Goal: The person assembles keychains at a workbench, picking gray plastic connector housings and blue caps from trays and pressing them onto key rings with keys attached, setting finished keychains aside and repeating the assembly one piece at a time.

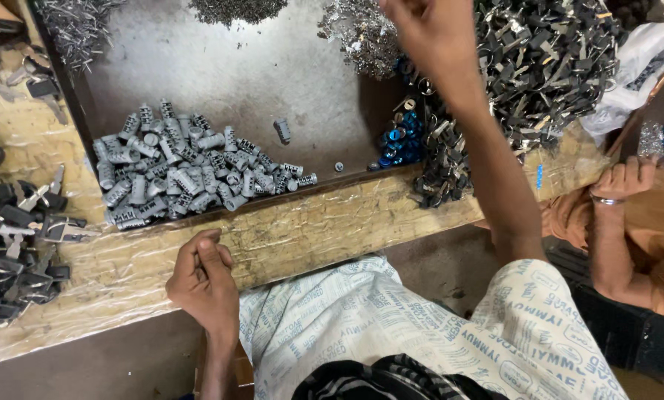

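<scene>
We are reaching our right hand (428,30), fingers curled, contents unclear, toward the key heap (547,67) at one o'clock, left hand (202,278) loosely closed by grey lock cylinders (184,174), many unhandled.

Only one package in view, a crumpled white plastic bag (647,63) with dark pieces showing through, lying at the far right edge of the workbench beside the heap of dark keys (547,59); no labels, signs or screens.
</scene>
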Demonstrator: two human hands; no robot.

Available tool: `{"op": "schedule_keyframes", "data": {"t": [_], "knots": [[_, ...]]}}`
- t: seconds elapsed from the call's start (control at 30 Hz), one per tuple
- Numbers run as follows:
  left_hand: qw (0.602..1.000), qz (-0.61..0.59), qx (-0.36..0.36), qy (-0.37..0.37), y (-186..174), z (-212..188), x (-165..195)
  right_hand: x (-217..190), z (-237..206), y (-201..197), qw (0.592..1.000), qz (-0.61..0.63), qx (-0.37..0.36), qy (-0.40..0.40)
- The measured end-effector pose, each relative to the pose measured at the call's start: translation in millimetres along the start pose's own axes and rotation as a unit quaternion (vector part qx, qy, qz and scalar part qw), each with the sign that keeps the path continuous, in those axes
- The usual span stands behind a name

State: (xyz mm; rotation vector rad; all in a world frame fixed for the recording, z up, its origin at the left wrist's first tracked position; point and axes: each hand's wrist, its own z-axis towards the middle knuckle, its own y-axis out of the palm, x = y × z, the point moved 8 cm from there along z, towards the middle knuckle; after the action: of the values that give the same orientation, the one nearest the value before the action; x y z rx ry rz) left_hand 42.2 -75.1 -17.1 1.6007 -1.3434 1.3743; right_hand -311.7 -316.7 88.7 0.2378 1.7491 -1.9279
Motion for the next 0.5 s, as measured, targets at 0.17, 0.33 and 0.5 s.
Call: {"op": "schedule_keyframes", "data": {"t": [0.17, 0.33, 0.5], "knots": [[0.999, 0.039, 0.004, 0.01, 2.8, 0.8, 3.1, 8.9, -47.8, 48.1, 0.973, -0.203, 0.094, -0.046], [0.998, 0.066, 0.006, 0.022, 2.7, -0.1, 3.1, 1.8, -59.4, 40.1, 0.984, -0.155, 0.074, -0.049], [0.997, 0.026, -0.003, 0.071, 16.4, -6.4, 11.3, -4.4, -67.3, 20.9, 0.994, -0.047, 0.095, -0.032]]}}
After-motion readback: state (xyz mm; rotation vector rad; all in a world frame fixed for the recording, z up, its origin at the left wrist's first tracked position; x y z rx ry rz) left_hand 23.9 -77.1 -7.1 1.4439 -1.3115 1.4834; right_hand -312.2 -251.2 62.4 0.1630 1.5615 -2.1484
